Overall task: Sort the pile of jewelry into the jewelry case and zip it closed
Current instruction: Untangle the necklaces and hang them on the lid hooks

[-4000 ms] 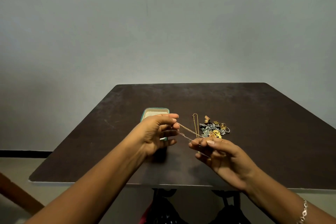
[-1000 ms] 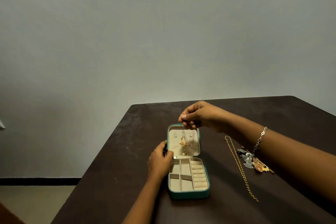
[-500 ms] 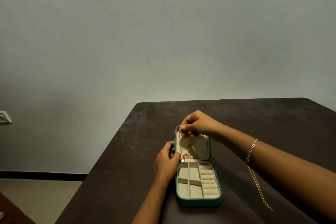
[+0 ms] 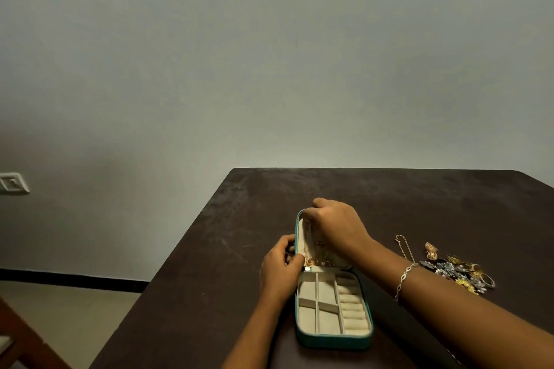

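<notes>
Your right hand point(image 4: 335, 226) is pinching the necklace point(image 4: 311, 255) at the lid's point(image 4: 302, 229) 12 o'clock, left hand point(image 4: 280, 268) gripping the jewelry case point(image 4: 332, 335). Slack chain is risking tangling.

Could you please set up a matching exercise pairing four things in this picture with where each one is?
Things: 1 left hand; 2 right hand; 3 gold necklace; 4 jewelry pile.
Places: A inside the lid; B lid's top edge; C table, right of the jewelry case; D case's left edge, at the hinge.
Pairs: 1-D, 2-B, 3-A, 4-C.
</notes>
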Tool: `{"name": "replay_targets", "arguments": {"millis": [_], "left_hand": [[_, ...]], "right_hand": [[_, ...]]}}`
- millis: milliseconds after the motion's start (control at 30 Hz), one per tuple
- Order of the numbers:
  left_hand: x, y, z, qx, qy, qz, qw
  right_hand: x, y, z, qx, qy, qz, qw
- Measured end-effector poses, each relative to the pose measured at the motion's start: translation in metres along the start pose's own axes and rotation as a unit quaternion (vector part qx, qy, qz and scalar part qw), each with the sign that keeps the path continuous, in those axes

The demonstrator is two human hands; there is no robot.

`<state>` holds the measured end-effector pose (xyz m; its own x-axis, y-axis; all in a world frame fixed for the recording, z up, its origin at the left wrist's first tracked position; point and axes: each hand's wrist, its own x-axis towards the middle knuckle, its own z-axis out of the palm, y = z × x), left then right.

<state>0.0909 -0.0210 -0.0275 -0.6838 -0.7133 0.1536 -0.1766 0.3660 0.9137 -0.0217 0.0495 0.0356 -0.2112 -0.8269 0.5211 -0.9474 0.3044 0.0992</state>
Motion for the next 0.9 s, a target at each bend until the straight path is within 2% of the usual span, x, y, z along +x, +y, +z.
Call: {"name": "replay_targets", "arguments": {"millis": [133, 300, 400, 500, 667, 767, 900], "left_hand": [[0.0, 0.0, 0.0, -0.006, -0.003, -0.001, 1.0], [0.001, -0.002, 0.001, -0.015, -0.003, 0.006, 1.0], [0.001, -0.002, 0.001, -0.014, -0.005, 0.005, 1.0], [0.002, -0.001, 0.001, -0.023, 0.0, 0.006, 1.0], [0.001, -0.001, 0.001, -0.022, -0.007, 0.01, 1.0], [0.001, 0.0, 0.0, -0.026, -0.007, 0.009, 1.0], [0.001, -0.001, 0.001, -0.034, -0.008, 0.018, 0.999]], "right_hand": [[0.0, 0.002, 0.002, -0.056, 0.01, -0.029, 0.998], [0.002, 0.008, 0.004, -0.055, 0.005, -0.053, 0.997], [0.005, 0.009, 0.001, -0.041, -0.024, -0.069, 0.996], [0.009, 0.01, -0.001, -0.048, -0.054, -0.064, 0.995], [0.009, 0.01, -0.003, -0.036, -0.026, -0.052, 0.998], [0.011, 0.014, -0.004, -0.005, 0.008, -0.025, 1.0], [0.012, 0.018, -0.013, 0.11, 0.002, 0.043, 0.993]]}}
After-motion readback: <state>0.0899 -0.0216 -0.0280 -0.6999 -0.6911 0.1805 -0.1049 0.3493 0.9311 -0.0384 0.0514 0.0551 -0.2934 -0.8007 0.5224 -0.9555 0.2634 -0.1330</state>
